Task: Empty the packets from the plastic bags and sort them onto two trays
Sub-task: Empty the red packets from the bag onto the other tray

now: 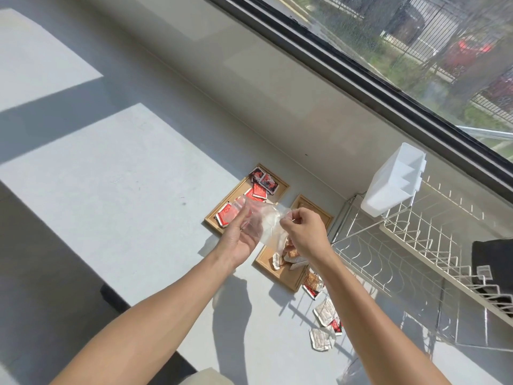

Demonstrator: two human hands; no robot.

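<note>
hands, left (pixel 241 240) and right (pixel 301 237), hold clear plastic bag (pixel 263 220) above two trays (pixel 283 276).

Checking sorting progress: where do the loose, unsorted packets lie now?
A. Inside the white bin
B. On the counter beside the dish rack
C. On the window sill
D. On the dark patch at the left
B: several loose packets lie on the counter next to the wire dish rack, off both wooden trays.
</note>
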